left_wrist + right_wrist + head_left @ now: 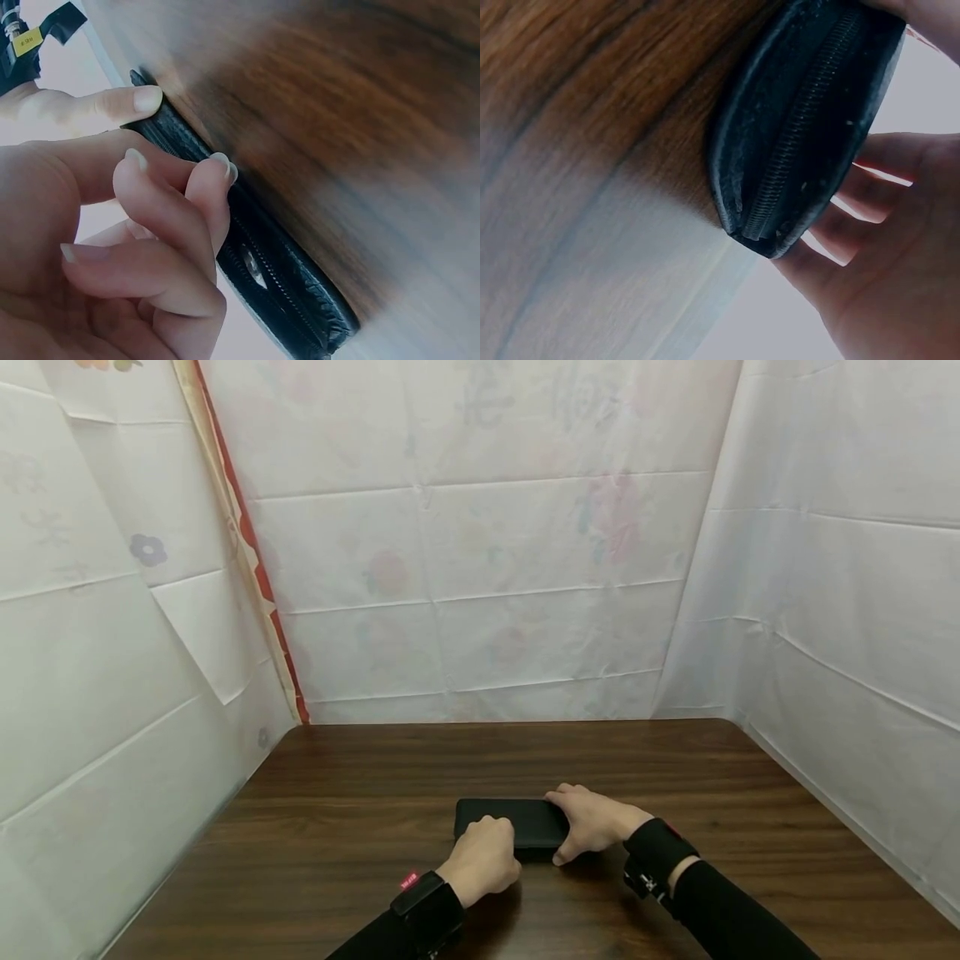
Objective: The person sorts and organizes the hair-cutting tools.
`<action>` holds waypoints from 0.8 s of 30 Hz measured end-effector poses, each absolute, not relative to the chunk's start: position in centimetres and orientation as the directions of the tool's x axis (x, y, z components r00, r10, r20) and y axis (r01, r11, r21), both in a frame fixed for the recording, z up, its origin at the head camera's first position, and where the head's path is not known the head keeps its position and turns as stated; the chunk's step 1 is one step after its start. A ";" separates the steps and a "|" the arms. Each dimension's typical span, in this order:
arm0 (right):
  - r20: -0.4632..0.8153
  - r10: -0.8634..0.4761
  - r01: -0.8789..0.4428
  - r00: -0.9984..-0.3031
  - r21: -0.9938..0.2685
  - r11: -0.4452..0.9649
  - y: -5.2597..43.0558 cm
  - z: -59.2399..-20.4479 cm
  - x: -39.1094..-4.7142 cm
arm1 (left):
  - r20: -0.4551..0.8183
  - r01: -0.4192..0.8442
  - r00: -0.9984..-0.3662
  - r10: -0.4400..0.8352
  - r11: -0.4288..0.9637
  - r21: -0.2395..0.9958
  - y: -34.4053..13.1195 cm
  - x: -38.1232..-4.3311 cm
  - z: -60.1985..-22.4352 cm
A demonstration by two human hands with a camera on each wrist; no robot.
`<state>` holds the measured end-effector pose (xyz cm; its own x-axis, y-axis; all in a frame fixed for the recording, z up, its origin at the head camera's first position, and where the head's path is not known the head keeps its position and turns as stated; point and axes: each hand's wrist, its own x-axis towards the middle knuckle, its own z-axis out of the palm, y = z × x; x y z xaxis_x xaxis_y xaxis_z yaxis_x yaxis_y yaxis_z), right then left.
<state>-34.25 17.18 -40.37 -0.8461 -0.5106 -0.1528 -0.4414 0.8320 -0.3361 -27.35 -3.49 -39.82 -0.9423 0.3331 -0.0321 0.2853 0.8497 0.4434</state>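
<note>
A black zip wallet (510, 814) with a leather-like grain lies on the brown table. My right hand (596, 822) grips its right end, thumb on the near edge and fingers over the far side. At the near edge, my left hand (486, 860) has thumb and index fingertips pinched together at the zipper; the pull is hidden between them. In the left wrist view the zipper teeth (281, 281) stand apart beyond the fingertips, with a small shiny silver piece (253, 266) in the gap. The zipper (799, 124) runs closed along the wallet's end in the right wrist view.
The wood-grain table (360, 768) reaches back to a white patterned sheet (480, 610). More sheeting hangs at the left (112, 693) and right (847, 635). Black camera bands (656, 852) circle both wrists.
</note>
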 end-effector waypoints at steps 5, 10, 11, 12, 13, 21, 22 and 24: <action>-0.153 -0.513 -0.442 -0.845 -0.343 0.829 17.1 -40.5 -34.3 | -0.028 0.287 -0.943 0.333 0.851 0.439 -3.8 -27.5 -39.9; -0.156 -0.508 -0.437 -0.847 -0.340 0.833 17.1 -40.4 -34.3 | -0.029 0.291 -0.939 0.342 0.837 0.463 -4.2 -27.5 -40.0; -0.157 -0.508 -0.436 -0.847 -0.341 0.833 17.2 -40.3 -34.2 | -0.028 0.291 -0.939 0.344 0.833 0.470 -4.3 -27.5 -40.0; -0.158 -0.509 -0.436 -0.846 -0.343 0.832 17.2 -40.3 -34.2 | -0.028 0.291 -0.938 0.345 0.831 0.475 -4.3 -27.5 -40.1; -0.159 -0.509 -0.436 -0.846 -0.345 0.831 17.2 -40.3 -34.2 | -0.026 0.291 -0.938 0.346 0.828 0.480 -4.4 -27.4 -40.1; -0.162 -0.510 -0.433 -0.845 -0.351 0.830 17.2 -40.2 -34.1 | -0.025 0.288 -0.939 0.342 0.827 0.483 -4.6 -27.3 -40.0; -0.161 -0.510 -0.434 -0.845 -0.351 0.830 17.2 -40.2 -34.1 | -0.026 0.288 -0.939 0.342 0.827 0.482 -4.6 -27.3 -40.0; -0.161 -0.510 -0.434 -0.845 -0.351 0.830 17.3 -40.2 -34.0 | -0.027 0.288 -0.939 0.343 0.828 0.480 -4.5 -27.3 -40.0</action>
